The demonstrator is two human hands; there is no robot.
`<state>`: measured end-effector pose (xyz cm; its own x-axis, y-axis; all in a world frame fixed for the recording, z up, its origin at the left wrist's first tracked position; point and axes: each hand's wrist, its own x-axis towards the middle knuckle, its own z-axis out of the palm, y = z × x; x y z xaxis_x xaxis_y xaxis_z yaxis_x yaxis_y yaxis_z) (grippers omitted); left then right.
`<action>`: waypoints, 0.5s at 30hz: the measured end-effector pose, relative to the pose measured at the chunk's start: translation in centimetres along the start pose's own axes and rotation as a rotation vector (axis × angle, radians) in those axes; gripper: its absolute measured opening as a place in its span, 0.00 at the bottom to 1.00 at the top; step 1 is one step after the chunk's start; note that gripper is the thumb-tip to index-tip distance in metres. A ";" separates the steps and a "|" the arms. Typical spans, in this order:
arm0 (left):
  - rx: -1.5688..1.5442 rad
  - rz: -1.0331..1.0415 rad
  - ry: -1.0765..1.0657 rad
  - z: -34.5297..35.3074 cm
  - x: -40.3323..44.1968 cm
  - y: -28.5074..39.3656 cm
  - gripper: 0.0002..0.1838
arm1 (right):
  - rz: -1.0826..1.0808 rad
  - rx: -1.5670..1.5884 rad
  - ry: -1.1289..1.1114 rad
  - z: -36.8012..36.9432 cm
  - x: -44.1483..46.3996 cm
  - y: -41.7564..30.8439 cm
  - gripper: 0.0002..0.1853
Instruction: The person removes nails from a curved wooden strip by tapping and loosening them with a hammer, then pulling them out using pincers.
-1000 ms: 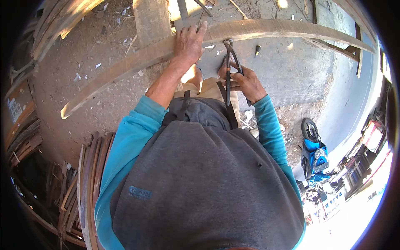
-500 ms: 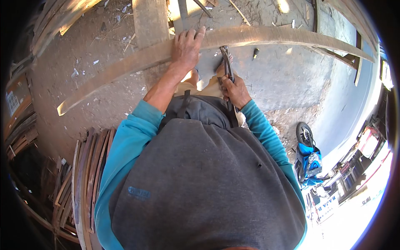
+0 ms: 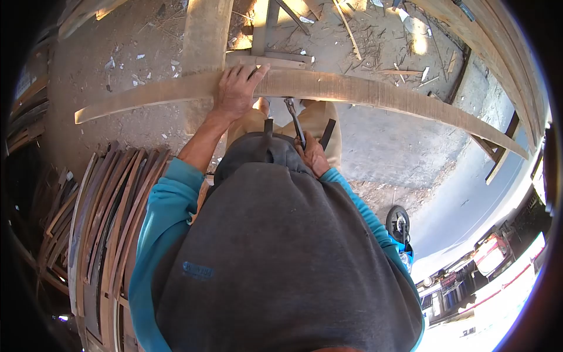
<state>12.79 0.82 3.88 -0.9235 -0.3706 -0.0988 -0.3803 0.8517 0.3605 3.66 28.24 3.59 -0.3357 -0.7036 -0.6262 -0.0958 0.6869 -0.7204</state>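
A long curved wooden plank [image 3: 352, 89] stretches across the upper part of the head view. My left hand [image 3: 236, 92] rests on it left of the middle, fingers spread over its top. My right hand [image 3: 312, 154] is closed round the handles of metal pincers [image 3: 295, 120], close to my waist. The head of the pincers is at the plank's near edge, its jaws pointing at the wood. Whether the jaws touch the plank I cannot tell.
Curved wooden slats [image 3: 111, 211] are stacked at the lower left. A wide board [image 3: 206, 35] lies beneath the plank. More curved timber [image 3: 498, 53] stands at the upper right. A motorcycle wheel [image 3: 398, 223] shows at the right, with wood scraps on the ground beyond the plank.
The view has turned. My right hand has drawn in towards my waist, and the pincers' handles, spread apart a second ago, are together. My left hand stays on the plank.
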 end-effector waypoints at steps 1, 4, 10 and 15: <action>0.041 0.013 0.035 0.2 0.0 -0.1 0.45 | 0.005 0.011 -0.015 -1.3 0.0 0.2 0.14; 0.066 -0.007 0.077 0.5 0.0 0.7 0.44 | 0.003 -0.096 -0.218 -7.8 0.2 -0.7 0.14; -0.008 -0.080 -0.233 -2.4 2.1 -0.4 0.49 | -0.067 -0.109 -0.268 -13.3 1.1 -0.7 0.17; -0.166 -0.073 -0.503 -3.7 6.8 -3.7 0.46 | 0.001 -0.085 -0.224 -14.7 0.4 0.5 0.19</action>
<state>8.16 -6.23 5.27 -0.8200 -0.1692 -0.5468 -0.4695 0.7452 0.4736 -10.34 30.99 7.33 -0.1200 -0.7193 -0.6843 -0.1777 0.6937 -0.6980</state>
